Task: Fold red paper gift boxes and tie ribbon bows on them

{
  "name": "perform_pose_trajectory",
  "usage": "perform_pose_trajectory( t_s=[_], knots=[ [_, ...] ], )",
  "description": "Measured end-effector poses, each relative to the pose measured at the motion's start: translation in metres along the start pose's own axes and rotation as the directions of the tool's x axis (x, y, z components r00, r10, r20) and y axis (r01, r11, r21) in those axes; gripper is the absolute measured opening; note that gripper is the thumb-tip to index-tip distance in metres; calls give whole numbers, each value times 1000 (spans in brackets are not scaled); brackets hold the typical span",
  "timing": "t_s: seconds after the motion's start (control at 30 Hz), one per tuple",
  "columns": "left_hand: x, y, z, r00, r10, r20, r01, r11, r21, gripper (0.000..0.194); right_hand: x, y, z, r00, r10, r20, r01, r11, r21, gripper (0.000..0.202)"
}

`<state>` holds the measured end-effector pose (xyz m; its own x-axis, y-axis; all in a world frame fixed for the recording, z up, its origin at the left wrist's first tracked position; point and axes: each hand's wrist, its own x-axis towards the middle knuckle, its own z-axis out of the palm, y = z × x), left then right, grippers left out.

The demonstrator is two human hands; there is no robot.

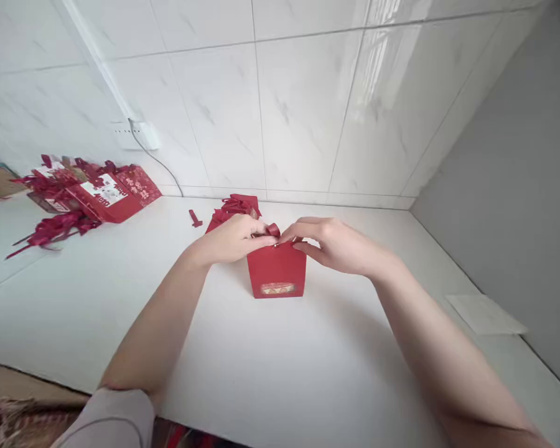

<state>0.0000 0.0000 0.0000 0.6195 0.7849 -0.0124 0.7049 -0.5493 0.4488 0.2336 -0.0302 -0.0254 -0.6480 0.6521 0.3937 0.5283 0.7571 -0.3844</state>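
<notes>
A small red box (277,267) stands upright on the white table, with a pale oval patch low on its front. My left hand (243,238) is closed at the box's top left edge, its thumb and fingers pinching beside a loop of dark red ribbon (273,229). From the other side, my right hand (324,241) rests over the top right edge, fingers bent and thumb on the front rim, gripping the box. Fingertips of both hands nearly meet at the ribbon.
Red boxes with ribbons (107,193) are heaped at the back left. More red ribboned items (240,204) lie behind my left hand, near a small red strip (195,218). A cable runs from a wall socket (135,135). A white plate (485,313) is at the right.
</notes>
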Motion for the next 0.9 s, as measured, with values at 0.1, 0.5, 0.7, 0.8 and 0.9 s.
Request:
perform_pose_trajectory(
  t_s=[0.1, 0.5, 0.7, 0.8, 0.9],
  knots=[
    [1, 1, 1, 1000, -9, -22, 9, 1000, -3, 34, -1, 2, 3, 1000, 12, 10, -12, 1000, -11, 29],
    [6, -2, 4, 1000, 1, -15, -2, 999, -46, 32, -2, 3, 3, 999, 34, 35, -35, 999, 34, 27],
    [6, -1, 6, 999, -5, -49, 3, 999, -44, 37, -5, 3, 1, 978, 108, 180, -112, 994, 12, 21],
    [3, 0, 3, 998, -29, -51, 28, 999, -31, 37, -5, 4, 2, 967, 113, 226, -121, 992, 22, 16],
    [0, 1, -2, 999, -25, -48, 24, 999, -33, 27, -4, 3, 5, 983, 152, 98, -159, 986, 59, 7]
  ],
)
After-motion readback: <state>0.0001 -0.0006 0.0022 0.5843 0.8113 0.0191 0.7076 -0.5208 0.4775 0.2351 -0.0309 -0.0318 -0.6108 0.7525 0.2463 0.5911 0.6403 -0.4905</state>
